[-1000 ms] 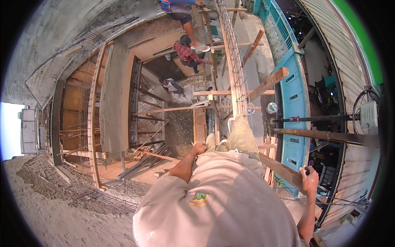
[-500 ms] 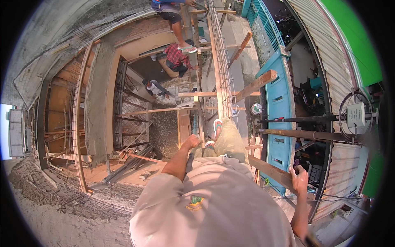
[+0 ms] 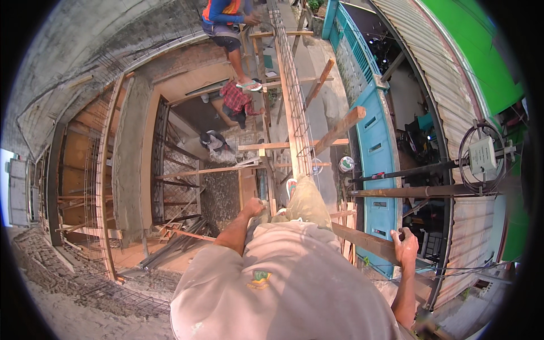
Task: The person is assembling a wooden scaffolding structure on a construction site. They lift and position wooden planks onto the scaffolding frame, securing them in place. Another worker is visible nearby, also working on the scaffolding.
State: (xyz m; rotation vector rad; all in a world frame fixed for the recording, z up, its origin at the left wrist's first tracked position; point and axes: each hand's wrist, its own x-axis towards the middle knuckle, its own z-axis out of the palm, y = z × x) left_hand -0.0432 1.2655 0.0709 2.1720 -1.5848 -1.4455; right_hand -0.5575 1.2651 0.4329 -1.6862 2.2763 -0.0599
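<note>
My left hand (image 3: 256, 208) is closed beside my left knee; whatever its fingers may hold is hidden. Out to the right, my right hand (image 3: 405, 247) is raised with curled fingers and a gap between thumb and forefinger. A thick wooden beam (image 3: 365, 242) runs behind it, and I cannot tell whether they touch. My sandalled foot (image 3: 291, 187) is at the near end of a long narrow plank (image 3: 290, 113). Along this plank runs a steel rebar cage (image 3: 298, 122). Wooden crosspieces (image 3: 272, 146) pass under the plank.
Far below, the ground shows between timbers. A co-worker in blue sleeves (image 3: 218, 16) stands high up ahead; two people (image 3: 237, 101) are lower down. A turquoise gate (image 3: 377, 170), rusty pipe (image 3: 408, 192) and cable box (image 3: 483, 156) lie right. Concrete columns (image 3: 131, 153) rise left.
My view has shifted, so most of the scene sits further left. The co-worker ahead shows more of the upper body. The lower crouching person has bent forward. Both my hands keep much the same pose.
</note>
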